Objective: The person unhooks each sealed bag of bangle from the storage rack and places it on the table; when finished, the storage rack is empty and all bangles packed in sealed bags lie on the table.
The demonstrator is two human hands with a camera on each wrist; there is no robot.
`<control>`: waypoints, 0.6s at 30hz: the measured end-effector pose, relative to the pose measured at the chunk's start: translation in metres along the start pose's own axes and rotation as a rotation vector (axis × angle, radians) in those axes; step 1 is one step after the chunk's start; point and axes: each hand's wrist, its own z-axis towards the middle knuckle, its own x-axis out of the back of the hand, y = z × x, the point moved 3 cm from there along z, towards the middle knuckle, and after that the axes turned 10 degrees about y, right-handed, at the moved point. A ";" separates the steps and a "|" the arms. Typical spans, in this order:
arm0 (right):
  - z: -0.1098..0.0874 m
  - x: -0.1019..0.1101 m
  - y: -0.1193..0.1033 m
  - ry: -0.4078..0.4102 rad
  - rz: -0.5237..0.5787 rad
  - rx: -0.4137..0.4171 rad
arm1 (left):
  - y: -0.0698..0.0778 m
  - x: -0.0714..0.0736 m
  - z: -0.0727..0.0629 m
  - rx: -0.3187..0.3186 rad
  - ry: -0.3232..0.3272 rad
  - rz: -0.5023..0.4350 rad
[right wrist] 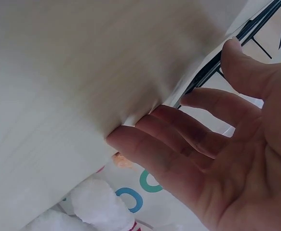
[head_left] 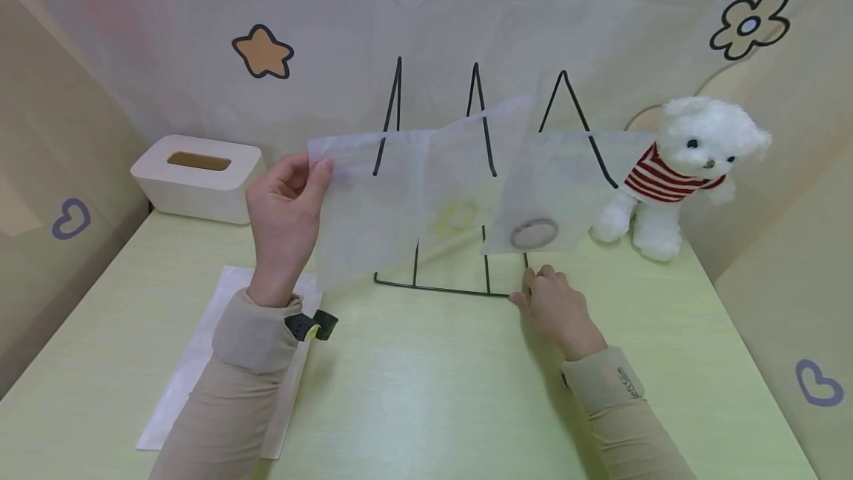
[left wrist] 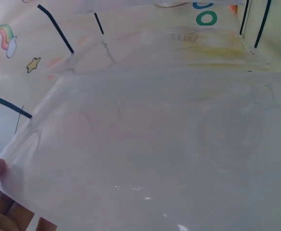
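Three translucent bags [head_left: 369,206], one rack [head_left: 450,290], one tissue box [head_left: 198,195], one bear [head_left: 676,176].

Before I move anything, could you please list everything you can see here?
Wire rack: one, black, mid-table.
Translucent bags: three, whitish, at the rack.
Yellow ring-shaped item: one, yellow, showing at the middle bag.
Dull ring: one, greyish-pink, showing at the rightmost bag.
Slotted box: one, white, back left.
Flat packet: one, white, left, partly under the forearm.
Plush bear: one, white, striped red-and-white top, back right.
Table: one, pale yellow-green, beneath everything.
Cartoon prints: several, multicoloured, on the backdrop.
Sleeves: two, beige.
Left hand: one, pinching the leftmost bag.
Right hand: one, at the rack's near right corner.
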 end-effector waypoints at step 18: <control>0.000 -0.001 0.002 -0.026 0.001 -0.011 | 0.005 0.004 -0.002 -0.001 0.007 -0.041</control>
